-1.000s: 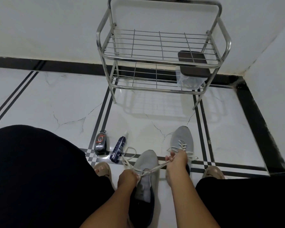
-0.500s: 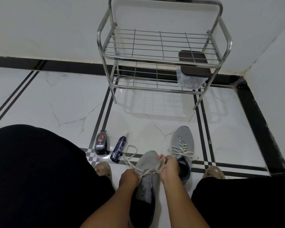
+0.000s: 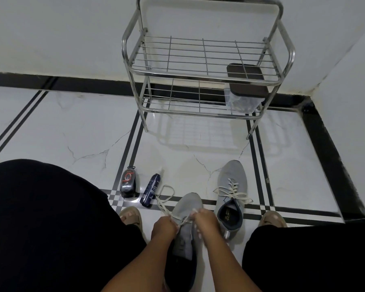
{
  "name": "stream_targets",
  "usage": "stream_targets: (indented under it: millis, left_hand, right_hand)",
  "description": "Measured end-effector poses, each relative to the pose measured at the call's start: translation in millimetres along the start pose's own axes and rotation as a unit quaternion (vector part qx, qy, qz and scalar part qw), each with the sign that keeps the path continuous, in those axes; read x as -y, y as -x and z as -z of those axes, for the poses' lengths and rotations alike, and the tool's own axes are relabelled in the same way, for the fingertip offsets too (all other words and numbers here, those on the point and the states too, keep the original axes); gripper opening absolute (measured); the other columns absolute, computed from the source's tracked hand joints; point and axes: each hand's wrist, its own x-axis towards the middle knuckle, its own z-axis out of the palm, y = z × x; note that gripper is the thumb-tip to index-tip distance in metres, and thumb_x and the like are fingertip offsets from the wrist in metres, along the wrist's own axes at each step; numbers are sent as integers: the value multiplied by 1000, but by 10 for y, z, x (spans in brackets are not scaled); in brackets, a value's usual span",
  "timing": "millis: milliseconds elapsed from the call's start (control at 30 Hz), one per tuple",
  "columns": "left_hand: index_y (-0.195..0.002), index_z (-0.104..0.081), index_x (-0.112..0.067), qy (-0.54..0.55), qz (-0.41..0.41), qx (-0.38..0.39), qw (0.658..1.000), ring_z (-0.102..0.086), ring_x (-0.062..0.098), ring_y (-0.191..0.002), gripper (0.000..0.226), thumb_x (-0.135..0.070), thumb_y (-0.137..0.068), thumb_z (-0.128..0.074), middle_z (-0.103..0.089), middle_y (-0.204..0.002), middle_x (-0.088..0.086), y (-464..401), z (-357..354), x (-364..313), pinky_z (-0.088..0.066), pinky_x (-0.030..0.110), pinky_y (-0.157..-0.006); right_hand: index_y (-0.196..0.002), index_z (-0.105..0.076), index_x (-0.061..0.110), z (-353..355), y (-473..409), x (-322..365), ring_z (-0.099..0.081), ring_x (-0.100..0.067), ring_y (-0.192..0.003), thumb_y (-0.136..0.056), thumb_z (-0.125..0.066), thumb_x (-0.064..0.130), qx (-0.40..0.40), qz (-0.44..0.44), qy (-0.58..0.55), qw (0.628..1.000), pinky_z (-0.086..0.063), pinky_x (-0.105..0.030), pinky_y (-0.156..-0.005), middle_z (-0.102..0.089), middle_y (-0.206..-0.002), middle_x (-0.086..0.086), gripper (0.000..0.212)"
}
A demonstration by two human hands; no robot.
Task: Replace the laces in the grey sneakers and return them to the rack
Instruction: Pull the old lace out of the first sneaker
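- Near sneaker (image 3: 187, 209): grey knit upper, lying on the floor (image 3: 93, 127) between the person's knees, toe pointing toward the rack (image 3: 207, 60). Lacing is incomplete; a white lace (image 3: 164, 197) trails in a loose loop off its left side, toward the dark spray bottle (image 3: 151, 191).
- Left hand (image 3: 163, 227): fingers curled, pinching one run of the lace just above the eyelet area.
- Right hand (image 3: 205, 223): fingers curled onto the other run, close beside the left hand. Which eyelet is being worked cannot be told; the hands cover it.
- Second sneaker (image 3: 232, 194): stands just right of the first, already laced, with bow ends lying loose across its tongue.
- Handling judgement, lace: light, limp, flat-woven; it likely carries no push, so each end is best gripped close to its tip for threading.
- Handling judgement, sneakers: soft fabric upper that probably yields under pressure, over a firmer sole; light enough for one hand. Best hold for carrying appears to be the heel collar or a pinch through the opening.
- Rack: wire shelves, standing near the corner of the floor by the walls; a dark-lidded container (image 3: 246, 89) occupies the right end of the lower shelf.
- Shoe polish applicator (image 3: 128, 183): on the floor left of the bottle, not in use.
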Motion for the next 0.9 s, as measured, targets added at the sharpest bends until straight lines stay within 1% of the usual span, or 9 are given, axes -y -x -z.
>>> stream_targets:
  millis: [133, 333, 433, 500, 567, 633, 733, 800, 900]
  left_hand:
    - [-110, -67, -12, 2, -9, -2, 1000, -60, 26, -107, 26, -22, -89, -55, -66, -114, 7, 20, 18, -47, -48, 30, -88]
    - [-109, -68, -16, 9, 12, -22, 1000, -62, 25, -103, 28, -20, -90, -47, -66, -113, 6, 40, 54, -26, -47, 29, -83]
    - [-113, -65, -13, 5, 17, -28, 999, -60, 27, -108, 30, -21, -93, -44, -65, -118, 8, 55, 51, -24, -45, 29, -84]
    - [-118, -62, -10, 0, 27, -30, 999, -59, 28, -112, 34, -23, -95, -41, -62, -122, 10, 67, 51, -25, -45, 30, -88]
    - [-120, -61, -9, -3, 36, -27, 999, -58, 28, -114, 36, -25, -95, -41, -61, -125, 11, 63, 49, -27, -45, 30, -89]
    - [-122, -60, -8, -6, 39, -21, 999, -57, 28, -117, 37, -28, -95, -42, -60, -128, 12, 61, 45, -40, -44, 30, -91]
    - [-125, -58, -8, -11, 29, -11, 999, -56, 29, -119, 43, -37, -97, -44, -59, -130, 14, 72, 40, -61, -44, 30, -94]
    - [-125, -58, -9, -15, 20, -7, 1000, -56, 29, -118, 47, -43, -96, -46, -59, -129, 13, 75, 35, -68, -44, 30, -92]
    - [-122, -60, -13, -26, 18, -5, 999, -59, 27, -114, 43, -42, -90, -55, -63, -124, 9, 81, 38, -67, -45, 29, -88]
  right_hand:
    - [-89, -67, -3, 123, 29, 98, -52, -20, -65, -86, -63, 17, -59, 10, -155, 986, -40, -24, -57, -59, -74, -10, 21]
    - [-77, -64, 1, 127, 151, 248, -51, -21, -68, -76, -65, 24, 5, -35, -157, 987, -39, -27, -61, -57, -73, -9, 23]
    - [-60, -47, 5, 223, 167, 381, -47, -21, -56, -92, -49, 13, 81, -75, -231, 967, -34, -26, -56, -49, -63, -9, 33]
    - [-60, -46, 7, 309, 131, 351, -47, -20, -55, -90, -45, 7, 60, -59, -352, 932, -39, -25, -53, -50, -60, -8, 30]
    - [-68, -55, 9, 381, 77, 315, -48, -17, -55, -88, -52, 12, 8, -38, -356, 934, -38, -23, -47, -54, -64, -4, 21]
    - [-97, -62, 4, 363, 5, 260, -59, -23, -82, -93, -53, 29, -50, 9, -182, 982, -48, -27, -63, -61, -97, -10, 27]
    - [-131, -51, 6, 250, 67, 146, -42, -31, -129, -91, -53, 43, -122, 45, 89, 987, -41, -37, -101, -31, -149, -14, 55]
    - [-129, -52, 12, 136, 156, 55, -43, -29, -130, -92, -50, 40, -145, 69, 234, 959, -41, -38, -99, -33, -149, -8, 47]
    - [-114, -63, 13, -15, 207, -12, -63, -28, -107, -87, -49, 47, -33, 43, 255, 966, -50, -33, -85, -63, -119, -9, 46]
